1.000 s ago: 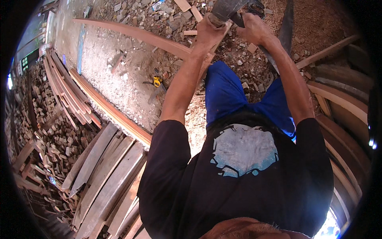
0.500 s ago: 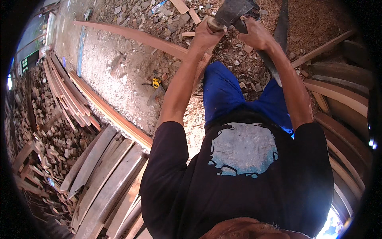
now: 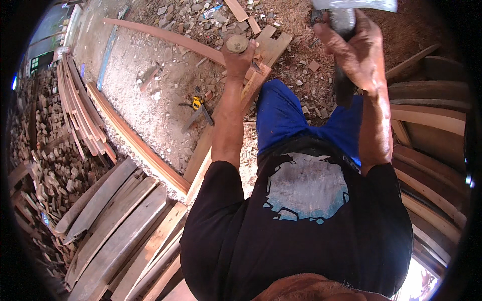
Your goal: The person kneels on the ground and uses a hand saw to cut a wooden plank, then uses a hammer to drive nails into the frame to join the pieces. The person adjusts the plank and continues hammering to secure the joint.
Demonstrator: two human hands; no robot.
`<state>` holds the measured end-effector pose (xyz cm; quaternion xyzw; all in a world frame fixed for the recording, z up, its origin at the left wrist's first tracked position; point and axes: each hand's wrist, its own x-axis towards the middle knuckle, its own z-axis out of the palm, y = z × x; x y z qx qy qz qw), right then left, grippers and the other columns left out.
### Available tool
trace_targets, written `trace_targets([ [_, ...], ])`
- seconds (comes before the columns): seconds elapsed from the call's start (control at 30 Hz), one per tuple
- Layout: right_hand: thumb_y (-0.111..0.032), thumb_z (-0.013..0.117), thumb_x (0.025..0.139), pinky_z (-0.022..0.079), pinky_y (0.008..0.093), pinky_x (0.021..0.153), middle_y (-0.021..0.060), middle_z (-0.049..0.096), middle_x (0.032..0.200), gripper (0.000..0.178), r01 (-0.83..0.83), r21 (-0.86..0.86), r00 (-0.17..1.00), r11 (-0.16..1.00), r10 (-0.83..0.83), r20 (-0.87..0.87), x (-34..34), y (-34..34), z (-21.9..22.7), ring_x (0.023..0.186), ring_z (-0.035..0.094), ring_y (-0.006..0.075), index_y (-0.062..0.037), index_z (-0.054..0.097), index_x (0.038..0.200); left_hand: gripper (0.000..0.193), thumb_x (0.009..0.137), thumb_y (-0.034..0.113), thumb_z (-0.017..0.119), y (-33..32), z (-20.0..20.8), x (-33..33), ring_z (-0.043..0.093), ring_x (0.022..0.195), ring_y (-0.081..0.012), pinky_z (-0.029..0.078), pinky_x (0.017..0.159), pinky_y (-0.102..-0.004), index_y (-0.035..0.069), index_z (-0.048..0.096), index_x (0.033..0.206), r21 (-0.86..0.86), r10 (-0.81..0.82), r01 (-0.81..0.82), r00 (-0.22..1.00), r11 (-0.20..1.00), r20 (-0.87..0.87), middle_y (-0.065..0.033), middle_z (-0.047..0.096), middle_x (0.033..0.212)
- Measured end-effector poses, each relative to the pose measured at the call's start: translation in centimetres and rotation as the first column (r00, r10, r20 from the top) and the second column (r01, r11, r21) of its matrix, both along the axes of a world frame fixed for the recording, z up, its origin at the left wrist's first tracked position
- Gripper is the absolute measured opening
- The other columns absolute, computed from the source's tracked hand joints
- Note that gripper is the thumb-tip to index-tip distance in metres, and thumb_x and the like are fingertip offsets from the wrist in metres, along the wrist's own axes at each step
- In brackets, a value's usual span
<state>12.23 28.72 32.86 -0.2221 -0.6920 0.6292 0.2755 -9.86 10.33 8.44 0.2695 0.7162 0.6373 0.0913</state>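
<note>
Clenched tight, the left hand [image 3: 240, 56] wrapped the round butt end of a wooden handle [image 3: 236, 44], whose circular end face showed above the fist. Up near the top edge, the right hand [image 3: 357, 47] was closed around a dark tool shaft [image 3: 343, 75] that ran down past the wrist, with a pale metal head [image 3: 354, 5] above the fingers, blurred and cut off by the frame. Whether the two hands held one tool or two could not be told.

Just below the left fist lay a reddish wooden workpiece [image 3: 258, 75], partly hidden by the forearm, resting over the blue-trousered knees [image 3: 281, 113]. On the gritty ground to the left sat a small yellow-and-black object [image 3: 196, 102], too small to identify, beside a dark flat tool [image 3: 198, 116]. A long curved plank [image 3: 165, 36] arced across the chip-strewn floor, and grey weathered boards [image 3: 115, 220] were stacked at lower left. No packages, labels or signs could be made out.
</note>
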Motion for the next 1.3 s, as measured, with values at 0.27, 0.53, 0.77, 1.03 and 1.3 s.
trace_targets([
  [0.27, -0.014, 0.081, 0.095, 0.043, 0.0245, 0.053, -0.0005, 0.063, 0.073, 0.019, 0.413, 0.294, 0.881, 0.862, -0.296, -0.37, -0.1, -2.4, 6.1, 0.06, 0.054, 0.0076, -0.0029, 0.067, 0.102, 0.017, 0.087, 0.007, 0.082, -0.8, 0.4, 2.2, 0.07, 0.068, -0.0145, 0.056, 0.063, -0.0336, 0.003, 0.066, 0.09, -0.035, -0.118, 0.113, 0.965, 0.993, -0.233, -0.0059, 0.071, 0.077],
  [0.53, -0.013, 0.077, 0.089, 0.057, 0.0438, 0.066, 0.0139, 0.073, 0.081, 0.013, -0.17, 0.74, 0.985, 0.651, 0.145, 0.098, -3.3, -4.0, -7.7, 0.073, 0.071, 0.0298, -0.0022, 0.071, 0.083, 0.03, 0.084, 0.013, 0.084, -2.7, -2.2, 3.7, 0.071, 0.087, -0.0151, 0.058, 0.08, -0.0347, 0.003, 0.068, 0.108, -0.02, -0.051, 0.051, 0.998, 0.999, -0.025, -0.0051, 0.075, 0.095],
  [0.77, -0.015, 0.072, 0.088, 0.058, 0.0472, 0.084, 0.0259, 0.073, 0.095, 0.038, -0.505, 0.435, 0.806, 0.746, 0.226, 0.547, -2.3, -3.8, -8.3, 0.088, 0.073, 0.0377, 0.0059, 0.065, 0.119, 0.036, 0.087, 0.004, 0.079, -0.8, 2.0, 5.9, 0.073, 0.096, -0.0222, 0.058, 0.086, -0.0368, -0.003, 0.067, 0.12, 0.114, -0.001, 0.014, 0.994, 0.993, -0.109, -0.0097, 0.076, 0.108],
  [1.03, -0.007, 0.079, 0.096, 0.056, 0.0282, 0.071, 0.0018, 0.071, 0.094, 0.037, -0.228, 0.12, 0.971, 0.966, 0.216, 0.103, 0.5, -2.7, -2.9, 0.08, 0.065, 0.0092, 0.0041, 0.064, 0.128, 0.027, 0.084, 0.005, 0.084, 1.3, 0.7, 1.3, 0.07, 0.082, -0.0144, 0.057, 0.075, -0.0324, 0.0, 0.066, 0.102, 0.142, 0.18, -0.141, 0.934, 0.98, -0.31, -0.0051, 0.072, 0.09],
  [1.3, -0.003, 0.08, 0.091, 0.045, 0.0237, 0.056, -0.0034, 0.066, 0.074, 0.022, 0.08, 0.065, 0.956, 0.995, -0.058, -0.289, 1.1, -0.7, 1.9, 0.062, 0.057, 0.0046, 0.0001, 0.069, 0.11, 0.021, 0.081, 0.004, 0.085, -0.1, 0.6, 1.7, 0.069, 0.077, -0.0123, 0.056, 0.071, -0.0304, 0.003, 0.067, 0.092, 0.059, 0.015, -0.017, 0.999, 0.998, 0.036, -0.0021, 0.071, 0.083],
])
